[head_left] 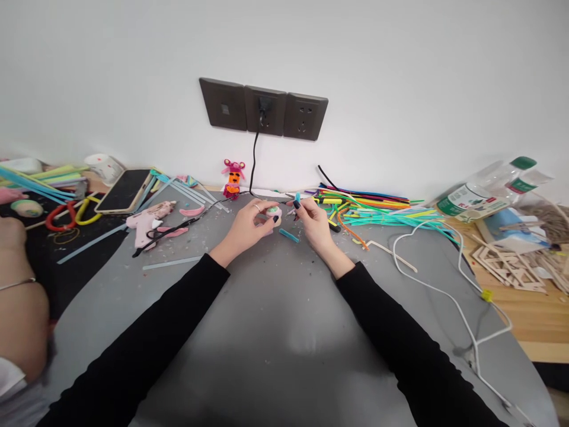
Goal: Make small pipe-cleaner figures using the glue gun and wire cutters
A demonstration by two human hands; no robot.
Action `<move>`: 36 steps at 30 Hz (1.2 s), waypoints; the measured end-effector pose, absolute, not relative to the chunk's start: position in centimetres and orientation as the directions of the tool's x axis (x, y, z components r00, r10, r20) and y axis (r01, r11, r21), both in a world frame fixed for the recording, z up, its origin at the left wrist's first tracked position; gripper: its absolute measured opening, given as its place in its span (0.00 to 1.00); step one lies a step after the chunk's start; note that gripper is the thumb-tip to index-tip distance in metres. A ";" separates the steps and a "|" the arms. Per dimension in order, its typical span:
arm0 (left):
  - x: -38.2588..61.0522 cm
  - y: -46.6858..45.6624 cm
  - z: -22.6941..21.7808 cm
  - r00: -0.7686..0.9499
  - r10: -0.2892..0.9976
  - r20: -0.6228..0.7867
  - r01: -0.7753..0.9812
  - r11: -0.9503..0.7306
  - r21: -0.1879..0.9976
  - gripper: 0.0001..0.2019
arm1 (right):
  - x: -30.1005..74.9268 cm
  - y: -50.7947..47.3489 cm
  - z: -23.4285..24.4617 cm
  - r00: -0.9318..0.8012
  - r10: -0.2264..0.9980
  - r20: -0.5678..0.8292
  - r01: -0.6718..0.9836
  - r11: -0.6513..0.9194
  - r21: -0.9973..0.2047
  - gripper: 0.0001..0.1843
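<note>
Grey surface carried the work, littered with small scraps; a light wooden top showed at the far right.

Pile of coloured pipe cleaners lay against the wall, right of the hands, largely unused by the look of it. Pink glue gun rested on its side to the left, black cord running to the wall socket. Finished-looking pink and orange figure stood upright by the wall, so one piece seemed already made.

Left hand was closed around a small round pale piece, pink and green, held just above the surface. Right hand pinched a short teal strip between the fingers, its tip close beside the round piece. Whether the two touched, I could not tell. Another teal offcut lay on the surface between the hands. My judgement: assembly was partway, the strip not yet fixed on.

Hard to read: the round piece's make was too small and blurred. Another person's forearm at the left edge was cut off. A phone lay face-up beyond the gun.
</note>
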State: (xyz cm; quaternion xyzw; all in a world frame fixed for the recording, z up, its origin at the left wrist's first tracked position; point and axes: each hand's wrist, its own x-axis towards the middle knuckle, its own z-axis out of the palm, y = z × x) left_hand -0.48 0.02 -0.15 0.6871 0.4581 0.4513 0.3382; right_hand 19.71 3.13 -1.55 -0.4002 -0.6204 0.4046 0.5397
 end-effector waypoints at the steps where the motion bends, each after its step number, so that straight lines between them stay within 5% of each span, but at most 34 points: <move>1: -0.4 -0.1 -0.1 0.188 0.931 0.313 0.325 -0.360 0.874 0.19 | 19.8 3.1 -1.5 -0.094 0.926 0.365 0.072 0.372 -0.925 0.26; 16: -0.7 0.1 -0.6 0.242 0.903 0.356 0.522 -0.430 0.736 0.29 | 19.0 2.4 -1.0 -0.152 0.965 0.216 -0.114 0.200 -0.973 0.24; 24: -0.7 0.3 -0.7 0.286 0.860 0.422 0.540 -0.509 0.671 0.21 | 19.2 2.7 -1.3 -0.156 0.942 0.296 0.005 0.300 -0.954 0.19; 36: -0.7 0.2 -0.7 0.330 0.815 0.476 0.524 -0.578 0.625 0.20 | 19.1 2.7 -1.3 -0.191 0.956 0.223 -0.106 0.206 -0.973 0.19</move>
